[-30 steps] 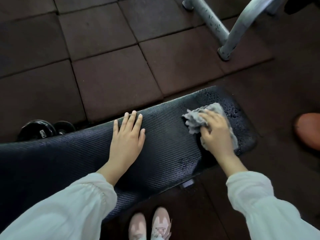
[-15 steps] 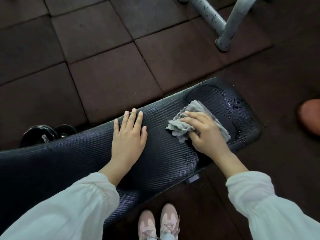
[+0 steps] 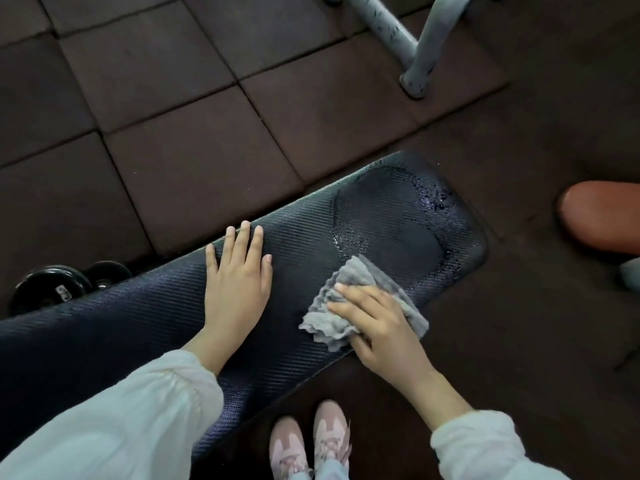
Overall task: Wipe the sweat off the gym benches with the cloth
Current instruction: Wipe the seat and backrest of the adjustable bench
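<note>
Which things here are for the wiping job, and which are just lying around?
For the job:
cloth under the right hand
bench, wet drops near its end
left hand, flat on the bench

Just lying about:
dumbbell on the floor
metal frame legs
orange pad

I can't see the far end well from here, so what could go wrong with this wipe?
1. Droplets sit along the far rim of the bench pad, beyond the grey cloth; a short stroke may miss them.
2. The cloth is bunched under the right hand, so it may smear rather than lift the wet patch.
3. The left hand presses flat on the pad and could slip if moisture spreads there.
</note>
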The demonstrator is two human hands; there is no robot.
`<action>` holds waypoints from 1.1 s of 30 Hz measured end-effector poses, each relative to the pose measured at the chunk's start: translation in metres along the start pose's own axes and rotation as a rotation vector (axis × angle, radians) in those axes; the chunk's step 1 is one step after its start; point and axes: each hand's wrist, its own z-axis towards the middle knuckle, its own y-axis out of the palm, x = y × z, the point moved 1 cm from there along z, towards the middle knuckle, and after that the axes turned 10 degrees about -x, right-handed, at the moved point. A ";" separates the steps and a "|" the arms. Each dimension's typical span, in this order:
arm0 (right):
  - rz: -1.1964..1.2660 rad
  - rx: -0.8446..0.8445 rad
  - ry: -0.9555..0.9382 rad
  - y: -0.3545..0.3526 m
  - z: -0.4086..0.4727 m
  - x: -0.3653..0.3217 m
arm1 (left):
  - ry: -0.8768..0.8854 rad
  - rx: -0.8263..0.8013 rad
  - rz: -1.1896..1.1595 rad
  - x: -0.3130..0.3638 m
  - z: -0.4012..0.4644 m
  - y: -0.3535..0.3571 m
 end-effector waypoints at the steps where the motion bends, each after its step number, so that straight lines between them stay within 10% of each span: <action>1: -0.001 0.035 0.038 -0.003 -0.009 0.010 | 0.003 0.006 0.010 0.001 0.000 -0.001; 8: 0.039 0.229 0.292 -0.018 0.014 0.033 | 0.148 -0.001 0.041 0.037 0.010 0.001; 14: 0.038 0.110 0.040 0.004 -0.024 0.021 | 0.108 -0.008 0.059 0.047 0.013 0.010; 33: 0.075 0.254 0.166 -0.028 -0.020 0.068 | 0.092 -0.020 0.026 0.048 0.015 0.007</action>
